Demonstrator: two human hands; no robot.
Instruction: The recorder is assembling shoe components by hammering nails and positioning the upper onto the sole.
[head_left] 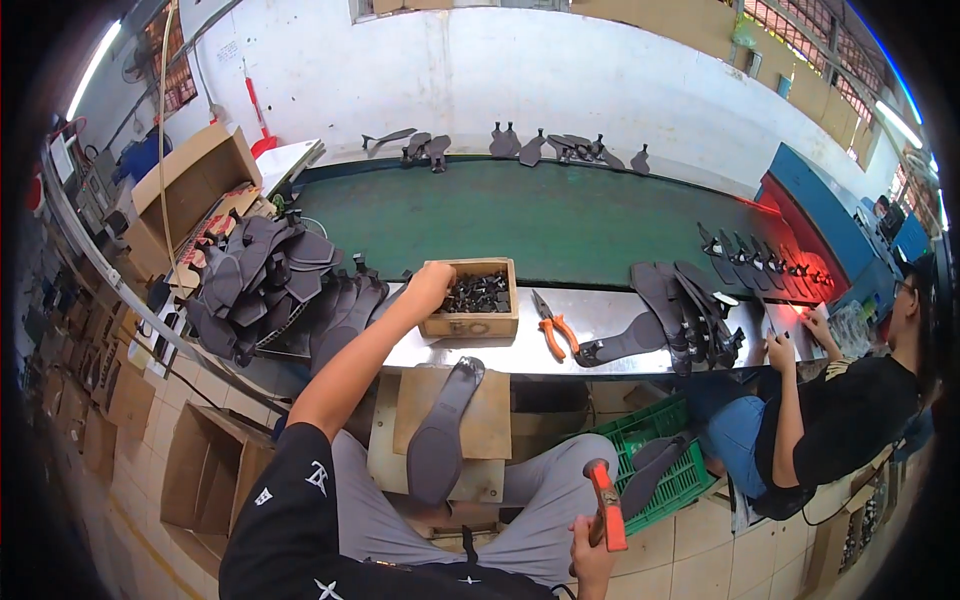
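My left hand (430,288) reaches over the left edge of a small wooden box (478,325) full of small black parts (475,293). Its fingers look curled in at the parts; what they hold, if anything, is hidden. My right hand (592,556), low by my thigh, is closed round the handle of a hammer with a red-orange head (607,500). Between my knees a dark grey sandal sole (437,455) lies lengthwise on a board (488,420). Orange-handled pliers (555,330) rest on the metal bench, right of the box.
More soles pile up left (262,270) and right (685,310) on the bench. Beyond runs a green conveyor belt (520,220) with soles along its far edge, toward a blue machine (810,200) glowing red. A green crate (670,465) and a seated co-worker (840,420) are at right.
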